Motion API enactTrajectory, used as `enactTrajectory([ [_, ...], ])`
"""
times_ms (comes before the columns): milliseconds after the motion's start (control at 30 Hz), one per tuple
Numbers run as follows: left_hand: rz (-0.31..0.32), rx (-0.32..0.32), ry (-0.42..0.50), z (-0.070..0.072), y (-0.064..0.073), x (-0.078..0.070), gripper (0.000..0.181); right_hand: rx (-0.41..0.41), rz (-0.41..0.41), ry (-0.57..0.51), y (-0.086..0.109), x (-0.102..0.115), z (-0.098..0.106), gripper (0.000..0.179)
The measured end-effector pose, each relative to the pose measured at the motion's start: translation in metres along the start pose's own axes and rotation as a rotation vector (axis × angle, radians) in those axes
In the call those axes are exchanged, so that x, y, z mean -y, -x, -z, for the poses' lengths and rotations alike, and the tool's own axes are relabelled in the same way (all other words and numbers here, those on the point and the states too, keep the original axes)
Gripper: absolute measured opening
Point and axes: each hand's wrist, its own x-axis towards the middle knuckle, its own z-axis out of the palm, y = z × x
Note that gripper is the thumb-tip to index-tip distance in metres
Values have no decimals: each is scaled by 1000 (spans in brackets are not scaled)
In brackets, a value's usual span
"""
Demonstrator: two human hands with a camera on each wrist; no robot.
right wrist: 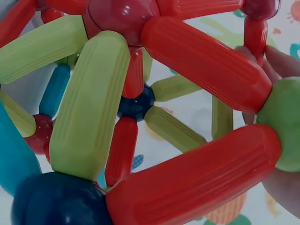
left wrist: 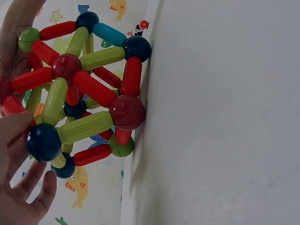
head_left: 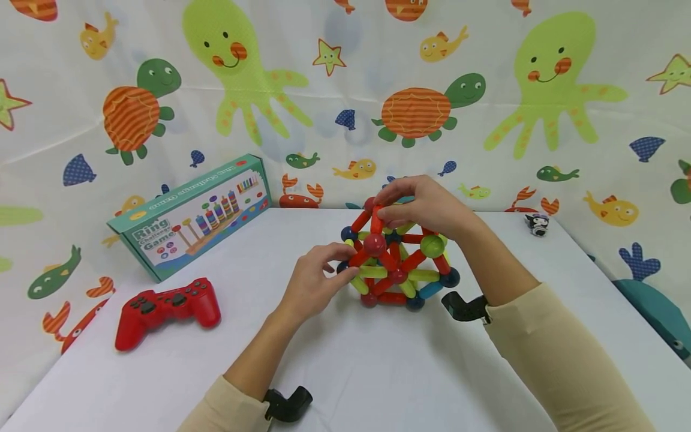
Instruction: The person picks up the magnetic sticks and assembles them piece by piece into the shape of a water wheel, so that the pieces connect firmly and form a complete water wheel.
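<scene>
A magnetic stick-and-ball model (head_left: 398, 276) stands on the white table, built of red, yellow-green and blue rods joined by coloured balls. On its left side my left hand (head_left: 313, 282) grips it, thumb and fingers around the frame beside a dark blue ball (left wrist: 43, 142). From above, my right hand (head_left: 426, 207) pinches an upright red rod (head_left: 376, 221) over a red ball (head_left: 375, 245). Close up in the right wrist view, a green ball (right wrist: 283, 124) and thick red and green rods cover much of the right hand.
A red game controller (head_left: 168, 309) lies at the left of the table. Behind it leans a green Ring Challenge Game box (head_left: 197, 219). A small black-and-white figure (head_left: 537, 224) sits at the far right corner. A sea-animal printed cloth (head_left: 345, 90) hangs behind the table.
</scene>
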Motion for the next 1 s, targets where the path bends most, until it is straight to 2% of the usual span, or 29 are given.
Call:
enactTrajectory([
  [167,-11,-40,-24,-6,-1,-3,35,-5,-23,38,1,3,-5,22],
  [433,-30,-105,28,-14,-2,-14,34,3,-67,53,1,8,-6,21],
  [733,36,-134,83,-19,-3,-19,37,-1,-77,55,1,9,-9,21],
  [1000,43,-143,116,-19,-4,-22,35,-31,-82,77,2,8,-10,19],
])
